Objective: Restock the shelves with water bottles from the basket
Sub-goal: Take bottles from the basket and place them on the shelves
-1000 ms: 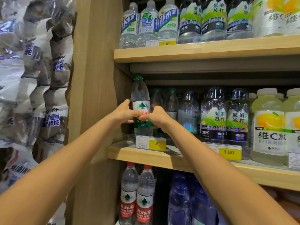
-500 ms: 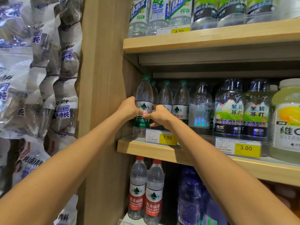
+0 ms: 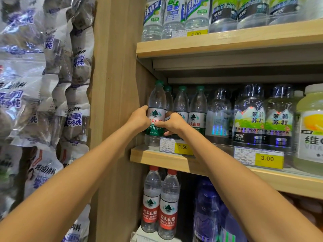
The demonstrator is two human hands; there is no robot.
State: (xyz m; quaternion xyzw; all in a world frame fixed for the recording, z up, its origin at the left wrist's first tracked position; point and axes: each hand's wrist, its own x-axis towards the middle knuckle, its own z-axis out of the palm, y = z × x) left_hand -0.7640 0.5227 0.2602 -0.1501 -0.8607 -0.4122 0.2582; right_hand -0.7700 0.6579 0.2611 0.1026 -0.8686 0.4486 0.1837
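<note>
Fingers (image 3: 144,109): left hand (image 3: 139,118) and right hand (image 3: 173,125) grasp the green-capped water bottle (image 3: 156,100) at its label.
Bottle: upright at the shelf's (image 3: 157,159) left front corner, beside the side panel (image 3: 120,95).
Neighbours: matching bottles (image 3: 197,107) right; price tag (image 3: 182,147) in front.

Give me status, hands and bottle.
Left hand and right hand grip green-capped clear plastic water bottle. Upright at left end of wooden shelf. Matching bottles close on its right.

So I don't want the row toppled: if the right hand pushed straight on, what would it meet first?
The right hand grips the front green-capped bottle, so that comes first. Pushed further, that bottle would probably meet the rear bottle just behind it, though depth is unclear.
</note>
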